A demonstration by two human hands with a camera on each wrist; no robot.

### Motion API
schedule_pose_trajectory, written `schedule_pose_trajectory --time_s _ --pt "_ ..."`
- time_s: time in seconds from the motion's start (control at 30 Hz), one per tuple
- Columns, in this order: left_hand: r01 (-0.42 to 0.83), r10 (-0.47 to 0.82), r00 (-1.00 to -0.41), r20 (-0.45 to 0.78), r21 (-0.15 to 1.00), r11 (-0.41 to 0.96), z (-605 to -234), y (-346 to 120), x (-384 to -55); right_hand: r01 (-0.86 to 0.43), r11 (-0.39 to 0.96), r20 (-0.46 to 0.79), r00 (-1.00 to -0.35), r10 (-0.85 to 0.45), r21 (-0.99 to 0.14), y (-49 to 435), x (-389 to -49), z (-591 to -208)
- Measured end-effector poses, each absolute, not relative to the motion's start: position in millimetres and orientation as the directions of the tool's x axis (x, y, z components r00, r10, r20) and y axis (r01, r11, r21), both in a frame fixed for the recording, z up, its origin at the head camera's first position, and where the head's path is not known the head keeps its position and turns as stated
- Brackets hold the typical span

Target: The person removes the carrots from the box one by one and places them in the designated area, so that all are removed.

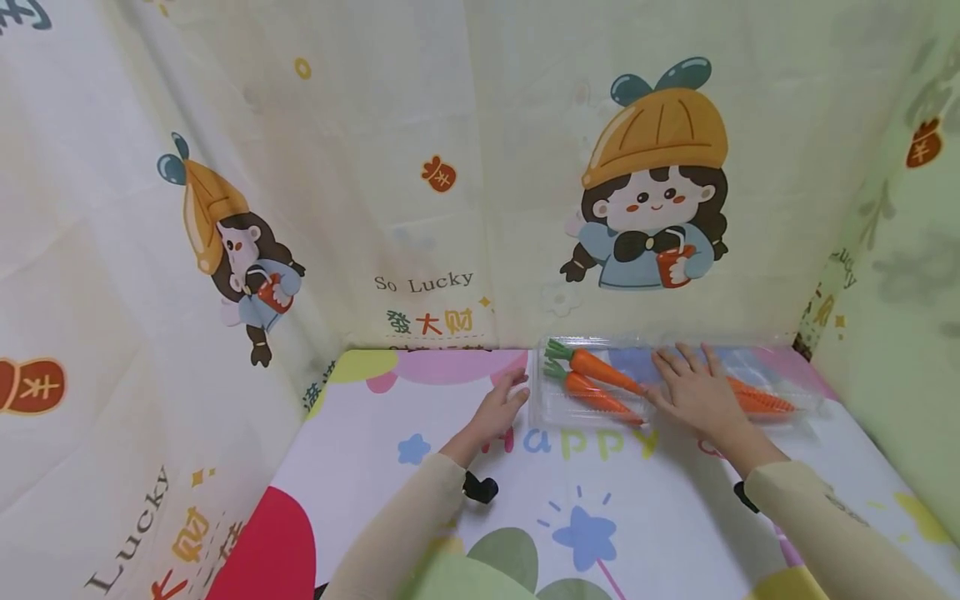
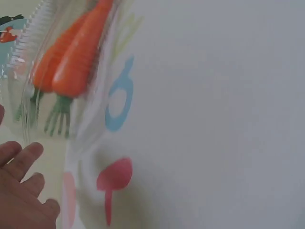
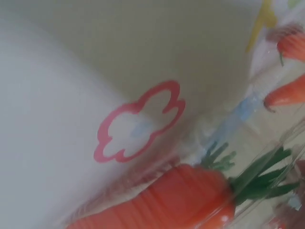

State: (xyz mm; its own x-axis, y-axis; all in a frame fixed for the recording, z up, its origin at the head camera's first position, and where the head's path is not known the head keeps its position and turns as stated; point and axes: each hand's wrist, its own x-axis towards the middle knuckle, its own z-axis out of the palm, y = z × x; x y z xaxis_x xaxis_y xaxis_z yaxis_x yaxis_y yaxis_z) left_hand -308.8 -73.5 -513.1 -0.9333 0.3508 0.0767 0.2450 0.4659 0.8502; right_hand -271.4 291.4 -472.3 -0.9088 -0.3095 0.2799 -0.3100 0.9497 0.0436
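A wide clear plastic box [image 1: 537, 408] lies along the back of the table with orange toy-like carrots inside. Two carrots [image 1: 600, 368] with green tops occupy its left part, tips pointing right. More orange carrot [image 1: 761, 398] shows at the right, partly behind my right hand [image 1: 697, 392]. That hand lies across the middle of the box, fingers spread and pointing away. My left hand [image 1: 497, 410] is just beside the box's left end, fingers loosely extended, holding nothing. In the left wrist view its fingertips are near the box's end; whether they touch it I cannot tell.
A white printed cloth [image 1: 450, 375] covers the table. Cream printed curtains [image 1: 525, 167] hang behind and at both sides, the back one close behind the box. Black wrist bands [image 1: 480, 487] sit at the sleeve cuffs.
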Motion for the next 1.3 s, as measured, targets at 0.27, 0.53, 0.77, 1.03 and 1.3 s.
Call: schedule_pose_trajectory --time_s 0.27,0.53,0.77,1.03,1.3 --pt "0.135 0.334 -0.942 0.044 0.958 0.254 -517.0 -66.4 -288.8 -0.29 0.957 0.273 -0.919 -0.285 0.021 283.3 -265.5 -481.2" --pt "-0.058 0.293 -0.955 -0.05 0.998 -0.019 -517.0 -63.0 -275.0 -0.29 0.957 0.327 -0.906 -0.268 -0.019 274.1 -256.1 -494.1" --pt "-0.085 0.287 -0.957 -0.049 0.99 -0.114 -517.1 -68.4 -264.8 -0.331 0.941 0.388 -0.877 -0.283 -0.063 266.7 -248.8 -502.4" --pt "-0.063 0.178 -0.983 -0.053 0.997 -0.053 -518.7 -73.9 -251.6 -0.369 0.917 0.424 -0.863 -0.276 -0.154 253.6 -238.3 -507.7" --pt "-0.08 0.113 -0.991 -0.074 0.995 -0.052 -518.3 -79.0 -235.0 -0.275 0.834 0.293 -0.945 -0.143 -0.479 230.6 -215.2 -495.1"
